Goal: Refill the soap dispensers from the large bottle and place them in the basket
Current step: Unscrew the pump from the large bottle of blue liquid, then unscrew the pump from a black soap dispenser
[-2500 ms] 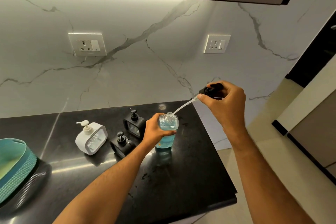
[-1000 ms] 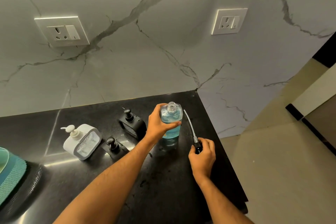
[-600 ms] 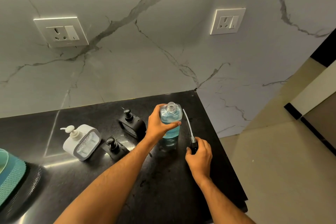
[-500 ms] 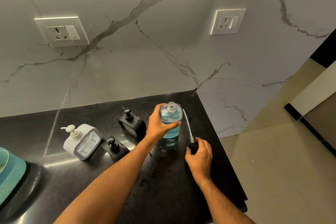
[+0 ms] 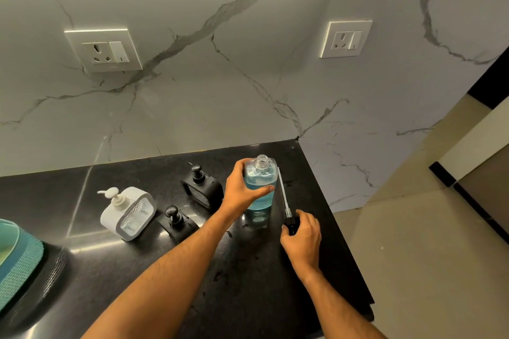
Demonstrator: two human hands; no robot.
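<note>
A clear large bottle (image 5: pixel 260 173) of blue soap stands upright on the black counter (image 5: pixel 137 270), its neck uncapped. My left hand (image 5: pixel 242 188) grips its body. The bottle's black pump head (image 5: pixel 290 221) with its long clear tube (image 5: pixel 282 190) lies on the counter just right of the bottle; my right hand (image 5: pixel 303 239) rests over the pump head with curled fingers around it. To the left stand a white dispenser (image 5: pixel 129 213) and two black dispensers (image 5: pixel 202 187) (image 5: pixel 176 221). A teal basket (image 5: pixel 16 259) shows at the far left edge.
A marble wall with two socket plates (image 5: pixel 103 49) (image 5: pixel 345 38) backs the counter. The counter's right edge (image 5: pixel 349 250) drops to a beige floor close to my right hand. Bare counter lies in front of the dispensers.
The pump was pulled out of the bottle and brought down; it now lies on the counter right of the bottle under my right hand. My left hand keeps its grip on the bottle.
</note>
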